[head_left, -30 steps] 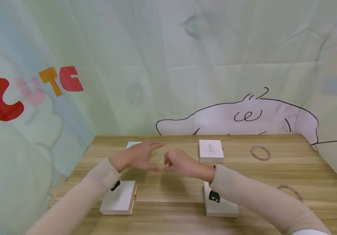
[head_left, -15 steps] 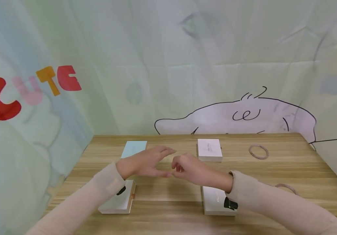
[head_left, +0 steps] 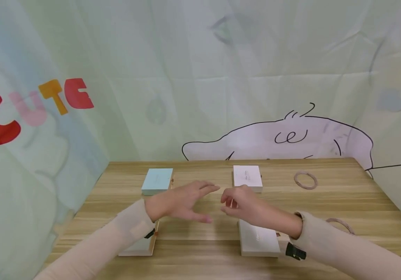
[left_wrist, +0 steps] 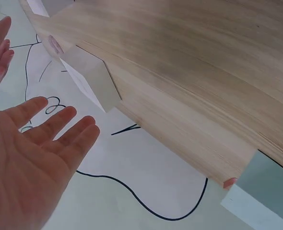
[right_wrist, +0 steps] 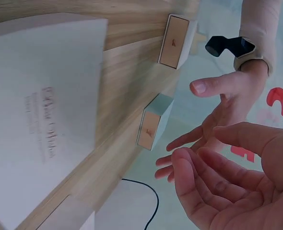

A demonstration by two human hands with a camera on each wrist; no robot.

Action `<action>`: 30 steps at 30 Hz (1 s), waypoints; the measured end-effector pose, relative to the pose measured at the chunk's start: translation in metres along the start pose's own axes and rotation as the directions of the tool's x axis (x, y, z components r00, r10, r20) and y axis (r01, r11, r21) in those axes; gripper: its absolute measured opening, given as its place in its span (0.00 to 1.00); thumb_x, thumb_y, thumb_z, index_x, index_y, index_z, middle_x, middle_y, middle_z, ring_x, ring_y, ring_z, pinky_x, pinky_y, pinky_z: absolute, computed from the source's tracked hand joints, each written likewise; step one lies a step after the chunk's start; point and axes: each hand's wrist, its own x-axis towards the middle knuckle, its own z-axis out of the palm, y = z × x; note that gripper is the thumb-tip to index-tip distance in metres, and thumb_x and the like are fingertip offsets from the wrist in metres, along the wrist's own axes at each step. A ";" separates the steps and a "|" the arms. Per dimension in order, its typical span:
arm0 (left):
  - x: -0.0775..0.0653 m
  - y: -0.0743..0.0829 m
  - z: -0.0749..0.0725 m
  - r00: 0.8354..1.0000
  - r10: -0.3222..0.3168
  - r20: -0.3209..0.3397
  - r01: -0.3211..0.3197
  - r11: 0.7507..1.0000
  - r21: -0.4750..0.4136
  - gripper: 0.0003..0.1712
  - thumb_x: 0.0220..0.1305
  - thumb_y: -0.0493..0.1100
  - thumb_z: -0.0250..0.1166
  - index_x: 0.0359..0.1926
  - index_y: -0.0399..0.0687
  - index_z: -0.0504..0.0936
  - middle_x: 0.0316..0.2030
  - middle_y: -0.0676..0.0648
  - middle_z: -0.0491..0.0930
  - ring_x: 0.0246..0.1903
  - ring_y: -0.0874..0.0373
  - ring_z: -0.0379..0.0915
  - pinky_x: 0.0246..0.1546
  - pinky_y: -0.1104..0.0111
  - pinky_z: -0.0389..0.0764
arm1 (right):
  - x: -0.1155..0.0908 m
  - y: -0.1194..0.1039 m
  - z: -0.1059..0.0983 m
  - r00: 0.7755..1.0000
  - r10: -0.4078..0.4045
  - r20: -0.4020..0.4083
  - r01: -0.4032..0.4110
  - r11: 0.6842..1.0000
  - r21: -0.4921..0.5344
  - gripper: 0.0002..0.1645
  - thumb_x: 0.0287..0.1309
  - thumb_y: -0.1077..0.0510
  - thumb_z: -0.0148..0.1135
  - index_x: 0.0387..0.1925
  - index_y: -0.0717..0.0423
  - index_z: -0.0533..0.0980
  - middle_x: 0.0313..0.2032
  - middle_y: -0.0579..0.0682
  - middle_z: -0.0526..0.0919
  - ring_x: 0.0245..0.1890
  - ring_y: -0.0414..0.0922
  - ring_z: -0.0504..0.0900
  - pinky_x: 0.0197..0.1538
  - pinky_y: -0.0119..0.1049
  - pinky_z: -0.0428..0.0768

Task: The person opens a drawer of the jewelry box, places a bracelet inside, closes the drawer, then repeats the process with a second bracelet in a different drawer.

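My left hand (head_left: 186, 201) hovers over the middle of the table, fingers extended and holding nothing. In the left wrist view its palm (left_wrist: 31, 167) faces the camera. Opposite it is my right hand (head_left: 245, 204), its fingers loosely curled and nothing between them; a small gap separates the hands. Beyond the left wrist lies a light blue box (head_left: 157, 179). A small white box (head_left: 248, 177) lies just behind the right hand. Below that hand is a larger white box (head_left: 259, 240) with printed lettering. My left sleeve partly covers another white box (head_left: 136, 249).
Two thin pinkish-brown rings lie on the right side: a far ring (head_left: 305, 188) and a nearer ring (head_left: 342, 222), partly hidden by my right sleeve. The wooden table (head_left: 200, 252) ends at a printed curtain (head_left: 144, 116). Each wrist carries a small black device (head_left: 295, 251).
Both hands have moved rightward and a little nearer to me, and the gap between them has widened. The light blue box has come out from behind the left hand. The boxes stay in place.
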 end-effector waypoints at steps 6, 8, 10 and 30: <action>0.008 0.012 0.002 0.999 0.044 0.008 -0.044 0.999 0.008 0.53 0.61 0.69 0.64 0.77 0.48 0.56 0.73 0.42 0.59 0.71 0.48 0.56 0.66 0.55 0.64 | -0.020 0.013 -0.009 0.999 0.027 -0.036 -0.027 1.000 -0.011 0.03 0.59 0.66 0.68 0.34 0.63 0.81 0.27 0.42 0.80 0.28 0.34 0.76 0.31 0.29 0.78; 0.011 0.016 0.003 0.999 0.051 0.015 -0.051 0.999 0.008 0.54 0.61 0.70 0.63 0.77 0.48 0.55 0.73 0.42 0.59 0.71 0.48 0.55 0.66 0.55 0.65 | -0.026 0.016 -0.013 0.998 0.059 -0.037 -0.059 0.998 -0.013 0.03 0.59 0.65 0.68 0.34 0.63 0.81 0.27 0.41 0.80 0.28 0.34 0.76 0.31 0.29 0.78; 0.013 0.021 0.005 0.998 0.052 0.018 -0.052 0.999 0.009 0.54 0.61 0.70 0.63 0.78 0.48 0.55 0.73 0.42 0.59 0.71 0.48 0.55 0.66 0.55 0.65 | -0.031 0.019 -0.015 0.995 0.092 -0.034 -0.092 0.996 -0.005 0.04 0.60 0.65 0.67 0.35 0.63 0.81 0.27 0.41 0.79 0.28 0.34 0.75 0.31 0.30 0.77; 0.041 0.059 0.030 0.991 0.136 -0.009 -0.135 0.987 0.088 0.56 0.59 0.73 0.62 0.76 0.42 0.57 0.71 0.41 0.60 0.70 0.51 0.57 0.68 0.63 0.60 | -0.088 0.053 -0.024 0.959 0.261 -0.109 -0.260 0.965 0.028 0.05 0.63 0.64 0.64 0.38 0.63 0.82 0.31 0.42 0.81 0.31 0.37 0.77 0.35 0.32 0.79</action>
